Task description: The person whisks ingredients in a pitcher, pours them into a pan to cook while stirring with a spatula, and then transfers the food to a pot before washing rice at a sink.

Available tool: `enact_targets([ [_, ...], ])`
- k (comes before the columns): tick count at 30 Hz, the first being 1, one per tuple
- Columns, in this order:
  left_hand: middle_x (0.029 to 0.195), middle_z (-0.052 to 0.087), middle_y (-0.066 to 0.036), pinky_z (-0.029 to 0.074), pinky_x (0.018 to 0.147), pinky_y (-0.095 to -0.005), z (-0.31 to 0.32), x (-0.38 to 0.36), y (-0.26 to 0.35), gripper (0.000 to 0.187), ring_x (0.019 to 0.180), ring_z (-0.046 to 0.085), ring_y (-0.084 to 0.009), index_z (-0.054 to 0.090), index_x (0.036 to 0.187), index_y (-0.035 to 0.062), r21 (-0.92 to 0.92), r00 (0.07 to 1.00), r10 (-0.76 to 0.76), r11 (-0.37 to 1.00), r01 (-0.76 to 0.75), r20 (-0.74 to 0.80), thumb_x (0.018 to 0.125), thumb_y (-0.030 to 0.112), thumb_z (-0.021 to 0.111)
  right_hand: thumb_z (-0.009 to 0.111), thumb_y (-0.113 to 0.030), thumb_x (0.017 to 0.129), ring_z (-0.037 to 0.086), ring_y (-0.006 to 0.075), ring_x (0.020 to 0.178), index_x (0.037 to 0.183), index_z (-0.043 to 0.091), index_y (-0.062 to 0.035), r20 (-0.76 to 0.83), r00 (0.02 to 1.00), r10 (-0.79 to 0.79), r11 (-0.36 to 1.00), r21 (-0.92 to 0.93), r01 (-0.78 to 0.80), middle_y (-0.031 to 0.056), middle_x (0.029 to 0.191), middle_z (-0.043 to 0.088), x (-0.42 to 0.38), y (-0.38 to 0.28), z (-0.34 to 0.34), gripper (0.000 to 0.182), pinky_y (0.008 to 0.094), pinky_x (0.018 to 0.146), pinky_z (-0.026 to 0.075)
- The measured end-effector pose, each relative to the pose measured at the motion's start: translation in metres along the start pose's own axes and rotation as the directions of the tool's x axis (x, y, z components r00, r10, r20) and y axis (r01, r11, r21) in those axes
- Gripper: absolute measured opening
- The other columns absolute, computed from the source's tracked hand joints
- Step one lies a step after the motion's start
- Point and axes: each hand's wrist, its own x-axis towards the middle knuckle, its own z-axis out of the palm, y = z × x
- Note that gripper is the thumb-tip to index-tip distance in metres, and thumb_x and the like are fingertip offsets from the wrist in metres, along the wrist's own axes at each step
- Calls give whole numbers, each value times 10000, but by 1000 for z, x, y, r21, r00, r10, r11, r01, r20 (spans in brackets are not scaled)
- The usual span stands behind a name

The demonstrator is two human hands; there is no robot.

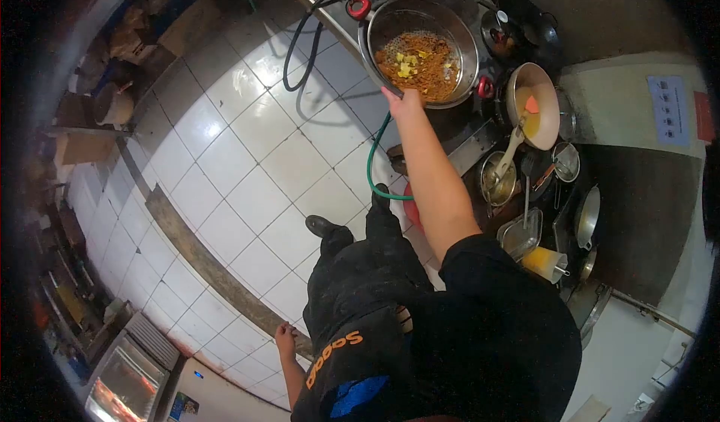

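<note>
So, we have our right hand [406,102] closed on the rim of the red-handled metal pan [467,34], up at the counter [339,17]; brown crumbs [433,71] and yellow pieces [407,65] lie in it. Just beside it sits a pale frying pan [550,107] with a spatula [512,146]. Our left hand [285,337] hangs low over the tiled floor [259,272], fingers curled; whether it grips anything, we cannot tell.

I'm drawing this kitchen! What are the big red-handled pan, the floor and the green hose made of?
The pan: shiny metal, maybe steel; it gleams silvery.
The floor: glossy tiles, probably ceramic, with dark lines between.
The hose: smooth and curving, so rubber or plastic; I can't tell which.
</note>
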Motion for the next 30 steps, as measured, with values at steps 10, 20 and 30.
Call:
enact_targets([
  [10,891,587,-78,469,602,-256,-1,12,-4,228,759,567,-140,540,1050,6,39,999,41,998,-42,24,846,97,490,314,-171,927,349,404,1224,1266,275,82,315,914,255,846,386,-369,310,1301,310,-11,36,14,425,520,1002,350],
  [20,786,613,-85,432,506,-239,23,5,-11,295,634,573,-136,544,1085,8,4,998,-7,1000,6,69,807,95,494,667,-155,681,529,328,897,977,491,39,-69,321,-945,57,-997,-47,217,1002,516,-143,-180,-129,395,409,805,434],
  [30,810,635,-132,451,492,-268,5,45,57,378,588,595,-183,515,1128,-17,141,977,184,970,-198,110,762,77,498,574,-163,811,549,190,631,866,540,-23,-143,851,-506,526,-833,173,86,758,536,-109,-218,-173,155,330,531,476],
])
